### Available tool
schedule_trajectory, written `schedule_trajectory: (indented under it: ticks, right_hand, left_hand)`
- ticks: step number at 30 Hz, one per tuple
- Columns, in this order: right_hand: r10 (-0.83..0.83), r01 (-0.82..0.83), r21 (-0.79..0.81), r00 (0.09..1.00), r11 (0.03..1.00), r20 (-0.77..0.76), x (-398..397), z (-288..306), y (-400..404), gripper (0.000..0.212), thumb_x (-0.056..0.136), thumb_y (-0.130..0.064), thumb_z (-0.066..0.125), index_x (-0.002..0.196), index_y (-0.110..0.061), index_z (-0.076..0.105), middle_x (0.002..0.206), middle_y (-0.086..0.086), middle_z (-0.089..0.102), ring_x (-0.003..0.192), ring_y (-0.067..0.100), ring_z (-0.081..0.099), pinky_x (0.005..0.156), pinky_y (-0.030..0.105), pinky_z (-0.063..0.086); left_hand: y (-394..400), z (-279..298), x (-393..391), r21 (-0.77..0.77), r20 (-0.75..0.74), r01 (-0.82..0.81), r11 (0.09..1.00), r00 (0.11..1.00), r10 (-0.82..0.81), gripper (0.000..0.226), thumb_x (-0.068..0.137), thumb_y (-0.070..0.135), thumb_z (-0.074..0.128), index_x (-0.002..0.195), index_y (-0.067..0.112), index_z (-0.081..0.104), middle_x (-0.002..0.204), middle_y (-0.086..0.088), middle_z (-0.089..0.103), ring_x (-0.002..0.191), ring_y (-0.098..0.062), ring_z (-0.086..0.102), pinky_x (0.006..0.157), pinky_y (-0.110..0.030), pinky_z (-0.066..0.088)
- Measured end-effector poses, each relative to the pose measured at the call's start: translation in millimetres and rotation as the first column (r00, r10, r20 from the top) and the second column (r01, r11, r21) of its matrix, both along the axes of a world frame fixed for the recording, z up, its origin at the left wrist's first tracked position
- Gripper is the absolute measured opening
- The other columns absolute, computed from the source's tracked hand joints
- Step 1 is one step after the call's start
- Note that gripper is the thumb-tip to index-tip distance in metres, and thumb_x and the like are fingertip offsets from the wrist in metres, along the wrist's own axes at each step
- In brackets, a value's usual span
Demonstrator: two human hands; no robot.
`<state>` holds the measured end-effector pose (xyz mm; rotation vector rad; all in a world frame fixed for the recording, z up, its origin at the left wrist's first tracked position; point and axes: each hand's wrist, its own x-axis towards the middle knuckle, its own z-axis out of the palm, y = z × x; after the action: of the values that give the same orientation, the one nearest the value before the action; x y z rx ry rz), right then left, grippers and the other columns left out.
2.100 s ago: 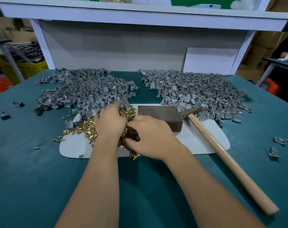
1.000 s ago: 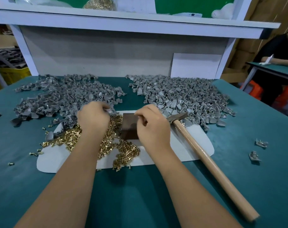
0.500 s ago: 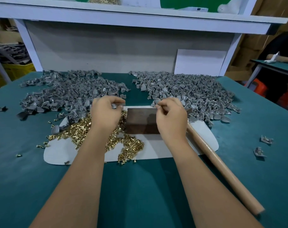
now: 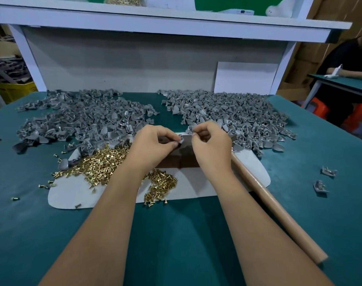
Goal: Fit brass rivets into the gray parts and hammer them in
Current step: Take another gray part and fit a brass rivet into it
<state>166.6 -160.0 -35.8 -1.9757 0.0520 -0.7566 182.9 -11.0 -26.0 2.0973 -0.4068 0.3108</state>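
We see the left hand (image 4: 153, 146) pinching a small gray part (image 4: 181, 139) above the dark block (image 4: 179, 157), while the right hand (image 4: 212, 145) curls its fingers close beside it, though we cannot tell whether they hold a rivet. Brass rivets (image 4: 105, 164) lie heaped on the white mat (image 4: 196, 188) under the left wrist, and two piles of gray parts (image 4: 227, 112) spread across the green worktop (image 4: 176, 244) behind. A hammer handle (image 4: 279, 213) lies just right of the right forearm.

A teal table (image 4: 186, 234) carries two gray-part heaps (image 4: 83, 118), a white mat (image 4: 196, 186) and a hammer (image 4: 279, 213).
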Motion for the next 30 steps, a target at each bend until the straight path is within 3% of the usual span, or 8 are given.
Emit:
schedule_trajectory:
  ticks: [2, 6, 8, 12, 14, 19, 24, 30]
  right_hand:
    - [0.008, -0.007, 0.008, 1.0, 1.0, -0.018, 0.5, -0.7, 0.2, 0.012, 0.082, -0.012, 0.063, 0.083, -0.024, 0.065, 0.076, -0.014, 0.062, 0.077, 0.006, 0.059, 0.075, 0.035, 0.053]
    - [0.025, -0.024, 0.022, 0.999, 0.999, -0.044, 1.4, -0.6, -0.6, 0.012, 0.084, -0.013, 0.063, 0.082, -0.024, 0.067, 0.076, -0.015, 0.063, 0.077, 0.001, 0.059, 0.074, 0.03, 0.053]
    - [0.028, -0.026, 0.03, 0.998, 0.999, -0.049, 1.2, 0.0, -0.9, 0.013, 0.084, -0.014, 0.063, 0.081, -0.026, 0.067, 0.075, -0.015, 0.063, 0.076, -0.001, 0.059, 0.072, 0.026, 0.052]
    - [0.031, -0.029, 0.037, 0.998, 0.999, -0.053, 0.3, 1.6, -0.8, 0.013, 0.084, -0.014, 0.063, 0.08, -0.026, 0.067, 0.074, -0.016, 0.063, 0.075, -0.001, 0.058, 0.073, 0.027, 0.052]
    - [0.03, -0.028, 0.047, 0.998, 0.999, -0.048, 0.0, 2.3, -0.8, 0.014, 0.083, -0.014, 0.063, 0.079, -0.027, 0.066, 0.073, -0.016, 0.063, 0.074, 0.0, 0.058, 0.073, 0.028, 0.052]
    - [0.037, -0.036, 0.034, 0.998, 0.999, -0.051, -1.2, 1.7, -0.4, 0.016, 0.085, -0.014, 0.062, 0.078, -0.029, 0.063, 0.075, -0.016, 0.062, 0.076, 0.001, 0.059, 0.072, 0.03, 0.052]
    - [0.053, -0.05, 0.046, 0.997, 0.998, -0.06, 0.0, 1.8, -0.7, 0.014, 0.085, -0.014, 0.063, 0.081, -0.027, 0.065, 0.077, -0.016, 0.064, 0.078, -0.001, 0.059, 0.073, 0.024, 0.051]
    - [0.071, -0.069, 0.025, 0.993, 0.997, -0.099, 0.4, 2.8, -0.9, 0.01, 0.085, -0.016, 0.065, 0.081, -0.023, 0.071, 0.078, -0.014, 0.066, 0.077, 0.002, 0.061, 0.074, 0.025, 0.05]
  left_hand:
    - [0.1, -1.2, 0.1, 0.009, -0.002, 0.026, 1.0, 1.0, -0.026, 0.026, 0.083, 0.004, 0.072, 0.08, 0.029, 0.076, 0.084, 0.014, 0.071, 0.083, 0.001, 0.065, 0.079, -0.019, 0.052]
    - [0.8, -5.0, 2.8, -0.025, -0.03, -0.029, 0.999, 0.999, 0.029, 0.043, 0.086, -0.003, 0.054, 0.078, 0.036, 0.071, 0.087, 0.017, 0.07, 0.081, 0.003, 0.061, 0.063, -0.011, 0.048]
    - [1.6, -5.8, 3.9, -0.069, -0.033, -0.033, 0.997, 0.999, 0.031, 0.048, 0.087, -0.005, 0.051, 0.091, 0.04, 0.067, 0.097, 0.02, 0.068, 0.097, 0.001, 0.06, 0.072, -0.012, 0.047]
    - [-0.4, -4.8, 1.2, -0.096, -0.061, 0.123, 0.988, 0.99, -0.129, 0.058, 0.088, -0.005, 0.052, 0.118, 0.045, 0.058, 0.117, 0.019, 0.068, 0.116, -0.01, 0.057, 0.094, -0.032, 0.05]
    - [-3.0, -4.6, -1.3, -0.129, -0.087, 0.184, 0.974, 0.977, -0.196, 0.054, 0.09, -0.004, 0.055, 0.12, 0.04, 0.06, 0.118, 0.011, 0.069, 0.117, -0.006, 0.061, 0.105, -0.036, 0.048]
    - [-5.0, -3.4, -1.1, -0.032, -0.034, 0.131, 0.991, 0.991, -0.132, 0.031, 0.089, 0.009, 0.068, 0.112, 0.029, 0.071, 0.102, 0.006, 0.071, 0.107, -0.007, 0.065, 0.101, -0.039, 0.051]
    - [-5.6, -5.8, -1.6, 0.085, 0.076, -0.036, 0.996, 0.997, 0.029, 0.026, 0.085, 0.033, 0.074, 0.11, 0.036, 0.069, 0.093, 0.022, 0.061, 0.12, -0.016, 0.042, 0.109, -0.048, 0.033]
    - [-3.6, -10.3, 6.0, 0.064, 0.054, 0.001, 0.998, 0.999, -0.005, 0.019, 0.09, 0.018, 0.067, 0.106, 0.025, 0.075, 0.105, 0.011, 0.068, 0.125, -0.022, 0.046, 0.111, -0.045, 0.032]
